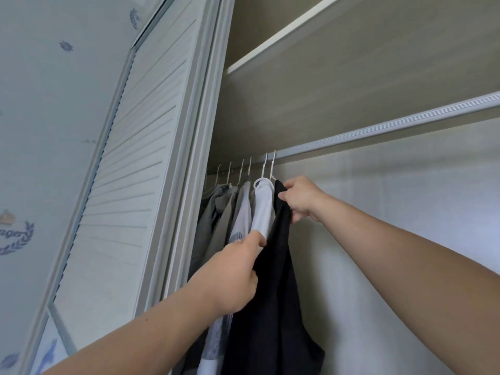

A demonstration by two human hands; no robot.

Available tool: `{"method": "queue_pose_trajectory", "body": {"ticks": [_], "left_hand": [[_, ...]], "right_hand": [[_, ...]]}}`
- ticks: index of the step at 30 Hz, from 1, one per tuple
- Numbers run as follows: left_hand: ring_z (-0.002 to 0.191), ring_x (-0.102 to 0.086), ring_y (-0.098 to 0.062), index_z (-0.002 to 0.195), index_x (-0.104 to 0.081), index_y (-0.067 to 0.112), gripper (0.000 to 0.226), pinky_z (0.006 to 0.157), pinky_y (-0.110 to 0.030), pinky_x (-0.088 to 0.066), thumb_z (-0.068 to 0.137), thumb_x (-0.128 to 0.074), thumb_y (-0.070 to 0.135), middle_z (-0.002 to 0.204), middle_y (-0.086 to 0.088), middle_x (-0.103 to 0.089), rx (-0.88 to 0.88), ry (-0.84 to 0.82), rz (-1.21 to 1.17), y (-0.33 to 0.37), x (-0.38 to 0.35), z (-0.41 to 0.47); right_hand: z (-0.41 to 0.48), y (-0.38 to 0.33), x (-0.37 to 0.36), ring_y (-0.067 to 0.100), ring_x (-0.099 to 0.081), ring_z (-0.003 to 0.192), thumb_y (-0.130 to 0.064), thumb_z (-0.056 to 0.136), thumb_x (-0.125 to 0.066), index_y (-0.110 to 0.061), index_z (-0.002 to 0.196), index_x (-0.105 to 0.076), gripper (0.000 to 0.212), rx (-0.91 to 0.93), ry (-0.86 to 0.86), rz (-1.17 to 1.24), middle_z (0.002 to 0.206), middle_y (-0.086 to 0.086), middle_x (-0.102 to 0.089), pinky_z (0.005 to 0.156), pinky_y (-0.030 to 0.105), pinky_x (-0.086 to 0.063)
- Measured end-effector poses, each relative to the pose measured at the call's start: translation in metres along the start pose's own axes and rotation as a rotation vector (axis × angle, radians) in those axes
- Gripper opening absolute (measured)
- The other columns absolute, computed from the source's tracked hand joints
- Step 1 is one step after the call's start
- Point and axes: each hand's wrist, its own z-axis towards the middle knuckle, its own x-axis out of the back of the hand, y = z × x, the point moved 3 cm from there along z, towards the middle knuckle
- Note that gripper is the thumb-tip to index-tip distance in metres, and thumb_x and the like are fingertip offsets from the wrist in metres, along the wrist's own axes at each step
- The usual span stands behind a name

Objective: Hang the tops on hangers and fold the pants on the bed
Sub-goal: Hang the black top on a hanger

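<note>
Black top is clenched at its shoulder by the fingers of the right hand, just under its hanger, likely to seat the cloth on the hanger's arm. Below them, the left hand pinches the top's front edge between thumb and curled fingers, seemingly to draw it straight. Just left of the 2 hands a white top touches the black one with more garments packed beyond, above the fingers the hooks sit on the rail, and the door stands far left.
</note>
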Motion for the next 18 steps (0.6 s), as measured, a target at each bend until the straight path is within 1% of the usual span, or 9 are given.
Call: {"method": "queue_pose_trajectory", "body": {"ticks": [2,4,6,8,10,11,13,15,18], "left_hand": [[0.079,-0.054,-0.013,0.134,-0.034,0.028,0.048,0.079,-0.038,-0.054,0.093,-0.046,0.006,0.086,0.009,-0.041,0.021,-0.009,0.001,-0.003,0.001,-0.002],[0.080,-0.056,-0.013,0.134,-0.035,0.029,0.048,0.079,-0.038,-0.054,0.094,-0.047,0.007,0.089,0.010,-0.044,0.043,-0.008,-0.002,-0.004,0.002,-0.005],[0.082,-0.058,-0.013,0.135,-0.035,0.028,0.048,0.081,-0.039,-0.054,0.095,-0.047,0.006,0.094,0.009,-0.050,0.055,-0.005,0.000,-0.005,0.005,-0.010],[0.085,-0.058,-0.012,0.136,-0.036,0.025,0.046,0.082,-0.036,-0.054,0.096,-0.046,0.005,0.095,0.007,-0.054,0.055,0.003,0.006,-0.004,0.010,-0.016],[0.083,-0.058,-0.011,0.134,-0.039,0.025,0.041,0.079,-0.034,-0.053,0.098,-0.047,0.007,0.092,0.007,-0.057,0.053,0.013,0.022,-0.004,0.015,-0.027],[0.081,-0.058,-0.011,0.132,-0.040,0.025,0.038,0.077,-0.035,-0.053,0.098,-0.047,0.009,0.090,0.007,-0.057,0.050,0.021,0.027,-0.004,0.018,-0.033],[0.081,-0.057,-0.010,0.129,-0.042,0.026,0.032,0.073,-0.032,-0.051,0.099,-0.049,0.016,0.092,0.010,-0.057,0.043,0.044,0.042,-0.007,0.024,-0.050],[0.094,-0.056,-0.012,0.128,-0.044,0.026,0.029,0.077,-0.027,-0.045,0.100,-0.050,0.028,0.107,0.009,-0.056,0.053,0.071,0.073,-0.010,0.031,-0.071],[0.132,-0.041,-0.018,0.141,-0.040,0.029,0.044,0.106,-0.034,-0.039,0.101,-0.044,0.047,0.142,0.007,-0.047,0.100,0.063,0.224,-0.018,0.045,-0.114]], "right_hand": [[0.002,0.005,-0.003,0.042,-0.070,0.073,-0.007,0.098,-0.051,0.003,0.107,-0.060,0.016,0.022,0.007,0.003,0.094,0.024,-0.064,0.055,0.055,-0.060],[0.000,0.010,-0.003,0.038,-0.069,0.067,-0.013,0.098,-0.052,-0.002,0.102,-0.060,0.014,0.072,0.039,-0.046,0.092,0.023,-0.066,0.058,0.048,-0.061],[-0.009,0.013,-0.002,0.032,-0.064,0.070,-0.019,0.098,-0.055,-0.007,0.112,-0.061,0.020,0.133,0.086,-0.098,0.091,0.014,-0.067,0.064,0.041,-0.059],[-0.025,0.017,-0.001,0.025,-0.060,0.085,-0.022,0.098,-0.057,-0.012,0.126,-0.057,0.030,0.185,0.113,-0.134,0.095,0.003,-0.065,0.083,0.038,-0.054],[-0.047,0.022,-0.006,0.020,-0.059,0.105,-0.025,0.099,-0.057,-0.018,0.139,-0.050,0.041,0.229,0.099,-0.155,0.112,-0.001,-0.063,0.095,0.033,-0.046],[-0.058,0.023,-0.009,0.020,-0.057,0.118,-0.028,0.098,-0.058,-0.022,0.144,-0.045,0.048,0.258,0.092,-0.154,0.126,0.000,-0.061,0.102,0.035,-0.044],[-0.086,0.023,-0.019,0.020,-0.043,0.139,-0.034,0.099,-0.055,-0.028,0.153,-0.033,0.058,0.295,0.067,-0.155,0.151,0.000,-0.046,0.114,0.041,-0.037],[-0.118,0.020,-0.032,0.019,-0.025,0.149,-0.040,0.102,-0.048,-0.031,0.158,-0.020,0.063,0.326,0.040,-0.215,0.162,-0.005,-0.029,0.120,0.044,-0.027],[-0.172,0.012,-0.057,0.014,-0.002,0.154,-0.052,0.104,-0.034,-0.038,0.159,-0.008,0.062,0.363,-0.026,-0.327,0.167,-0.012,-0.009,0.123,0.045,-0.010]]}}
